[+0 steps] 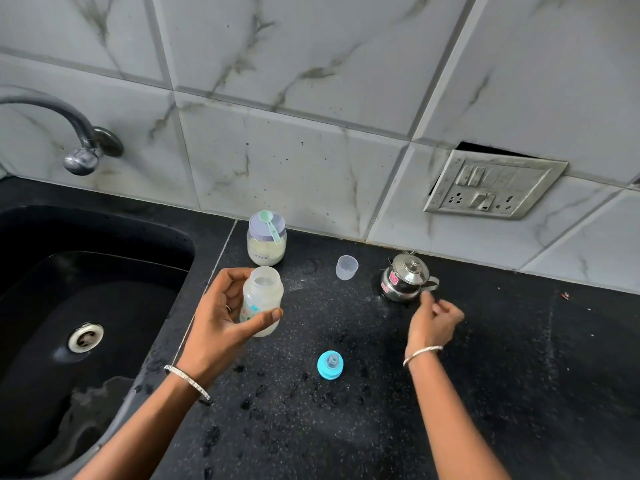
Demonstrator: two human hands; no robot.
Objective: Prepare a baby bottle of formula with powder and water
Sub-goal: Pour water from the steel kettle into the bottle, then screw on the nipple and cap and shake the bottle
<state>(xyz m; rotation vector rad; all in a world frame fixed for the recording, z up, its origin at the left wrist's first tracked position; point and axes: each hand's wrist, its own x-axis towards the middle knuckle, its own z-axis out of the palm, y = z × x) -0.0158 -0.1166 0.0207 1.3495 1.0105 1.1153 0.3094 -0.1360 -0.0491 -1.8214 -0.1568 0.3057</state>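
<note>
Black counter [502, 375] by the sink [104, 271]: my left hand [221, 317] grips the open bottle [261, 299] above it; my right hand [434, 320], loosely curled, empty, hovers by the kettle [405, 277]; I'd grasp its handle firmly, pour slowly

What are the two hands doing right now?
Left hand: holds the uncapped baby bottle.
Right hand: holds nothing, fingers loosely curled beside the steel kettle.

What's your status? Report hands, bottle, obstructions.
Left hand grips the uncapped bottle. Right hand empty, fingers loosely curled, by the steel kettle. Blue cap lies on the counter; nothing between right hand and kettle.
</note>
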